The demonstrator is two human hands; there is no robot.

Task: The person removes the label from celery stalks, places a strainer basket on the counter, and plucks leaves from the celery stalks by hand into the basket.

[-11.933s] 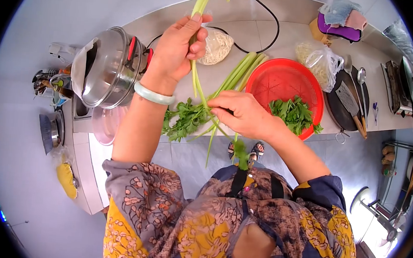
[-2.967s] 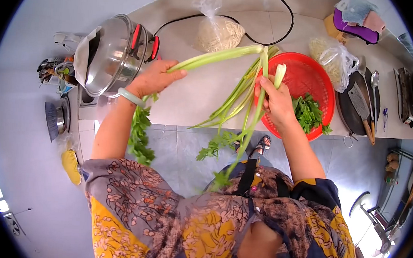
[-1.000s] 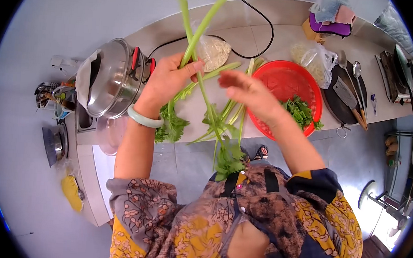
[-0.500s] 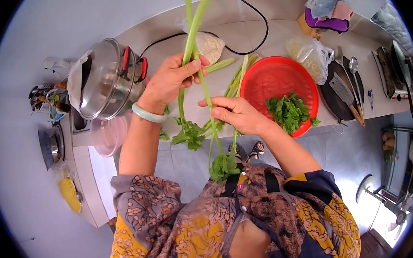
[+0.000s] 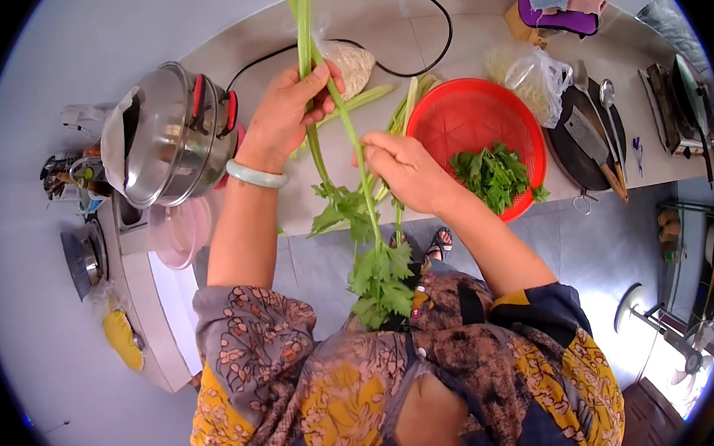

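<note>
My left hand [image 5: 290, 108], with a pale bracelet at its wrist, is closed around long green celery stalks [image 5: 305, 28] that rise past the top edge. Their leafy ends [image 5: 382, 282] hang down in front of my shirt. My right hand [image 5: 405, 170] has its fingers curled in at one celery stalk, lower down; its fingertips are partly hidden. Beside it on the counter stands a red colander [image 5: 438, 97] with plucked celery leaves [image 5: 495, 176] in it. More celery stalks [image 5: 400, 115] lie behind my right hand, left of the colander.
On the left is a steel steamer pot [image 5: 166, 138] with red handles, above a pink basin [image 5: 181, 233]. A cleaver [image 5: 587, 139] lies on a round black board [image 5: 569, 166] at right. Plastic bags [image 5: 533, 78] and a black cable [image 5: 419, 70] are on the counter [image 5: 458, 45].
My right hand's fingers, stretched along the stalk before, are now curled in at it. The celery's leafy end hangs lower and more spread. The whole view has shifted slightly.
</note>
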